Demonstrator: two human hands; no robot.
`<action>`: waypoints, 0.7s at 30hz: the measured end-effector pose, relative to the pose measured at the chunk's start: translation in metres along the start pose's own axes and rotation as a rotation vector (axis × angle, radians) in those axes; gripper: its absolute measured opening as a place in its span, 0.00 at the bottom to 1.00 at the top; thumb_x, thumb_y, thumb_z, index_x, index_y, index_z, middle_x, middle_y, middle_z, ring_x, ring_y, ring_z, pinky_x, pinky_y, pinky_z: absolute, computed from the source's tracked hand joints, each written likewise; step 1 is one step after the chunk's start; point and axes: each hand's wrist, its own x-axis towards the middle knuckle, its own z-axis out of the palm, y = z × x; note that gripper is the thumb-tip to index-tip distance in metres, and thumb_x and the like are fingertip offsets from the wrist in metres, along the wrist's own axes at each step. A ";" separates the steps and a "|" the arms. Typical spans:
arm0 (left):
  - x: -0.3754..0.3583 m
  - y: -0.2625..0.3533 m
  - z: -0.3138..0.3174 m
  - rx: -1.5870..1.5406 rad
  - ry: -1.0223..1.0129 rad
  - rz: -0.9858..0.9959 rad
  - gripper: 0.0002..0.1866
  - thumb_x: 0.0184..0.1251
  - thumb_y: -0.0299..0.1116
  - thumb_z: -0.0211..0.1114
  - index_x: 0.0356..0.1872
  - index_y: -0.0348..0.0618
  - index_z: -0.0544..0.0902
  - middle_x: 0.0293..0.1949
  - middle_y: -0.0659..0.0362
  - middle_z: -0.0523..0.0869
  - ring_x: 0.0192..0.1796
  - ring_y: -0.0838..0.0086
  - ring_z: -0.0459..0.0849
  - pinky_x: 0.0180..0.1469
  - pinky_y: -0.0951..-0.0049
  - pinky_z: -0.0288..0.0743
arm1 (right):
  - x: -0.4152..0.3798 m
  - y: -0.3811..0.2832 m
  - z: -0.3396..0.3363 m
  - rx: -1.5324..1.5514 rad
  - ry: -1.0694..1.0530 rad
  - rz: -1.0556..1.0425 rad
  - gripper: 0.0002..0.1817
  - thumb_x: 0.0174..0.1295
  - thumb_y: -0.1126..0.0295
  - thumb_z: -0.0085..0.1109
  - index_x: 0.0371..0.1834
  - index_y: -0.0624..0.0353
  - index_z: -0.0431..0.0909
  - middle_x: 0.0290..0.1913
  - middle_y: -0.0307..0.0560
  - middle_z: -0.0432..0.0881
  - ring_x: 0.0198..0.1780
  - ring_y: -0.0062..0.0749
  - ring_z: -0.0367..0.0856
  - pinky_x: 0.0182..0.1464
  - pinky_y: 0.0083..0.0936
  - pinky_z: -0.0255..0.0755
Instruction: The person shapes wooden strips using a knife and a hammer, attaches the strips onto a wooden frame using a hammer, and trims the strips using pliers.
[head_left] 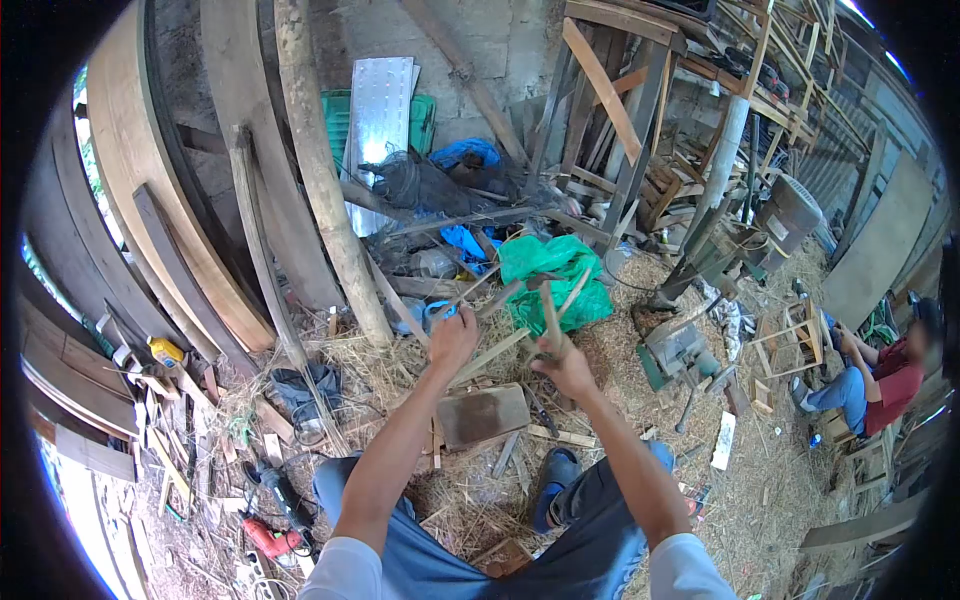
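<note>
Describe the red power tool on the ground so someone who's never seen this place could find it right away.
Start at the tall wooden pole leaning against the wall, then drop to the straw-strewn ground at lower left. Below a black power tool lies the red power tool, beside the person's knee. It is the only bright red thing among the grey and brown scraps there.

- I see both hands raised ahead of me, left hand (453,338) left of right hand (566,368), with bamboo strips (497,352) between them.
- A wooden block (482,414) lies on the straw floor (770,500) just below the hands.
- A plastic sheet (556,272) lies behind the strips.
- A post (325,180) leans at rear left.
- A drill (268,538) lies at lower left.
- A seated person (880,375) is at far right.
</note>
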 end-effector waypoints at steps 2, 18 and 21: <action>0.009 -0.002 0.014 -0.078 -0.021 0.029 0.36 0.69 0.55 0.36 0.25 0.29 0.81 0.30 0.36 0.81 0.39 0.43 0.81 0.45 0.48 0.72 | -0.001 0.018 0.018 -0.022 -0.035 0.000 0.28 0.52 0.75 0.67 0.57 0.63 0.67 0.47 0.45 0.77 0.38 0.27 0.80 0.37 0.26 0.75; -0.012 0.014 0.028 -0.188 -0.244 0.112 0.22 0.46 0.44 0.69 0.31 0.32 0.80 0.26 0.46 0.84 0.30 0.58 0.84 0.34 0.60 0.76 | 0.050 -0.012 0.000 0.105 0.123 0.203 0.16 0.58 0.62 0.62 0.35 0.59 0.66 0.24 0.42 0.72 0.24 0.25 0.72 0.26 0.26 0.67; -0.002 0.004 0.061 -0.253 -0.104 0.126 0.20 0.48 0.43 0.67 0.31 0.33 0.81 0.24 0.45 0.83 0.29 0.54 0.84 0.33 0.57 0.76 | 0.057 -0.023 0.005 0.405 0.127 0.306 0.15 0.61 0.62 0.59 0.36 0.57 0.62 0.23 0.40 0.71 0.22 0.22 0.71 0.22 0.22 0.66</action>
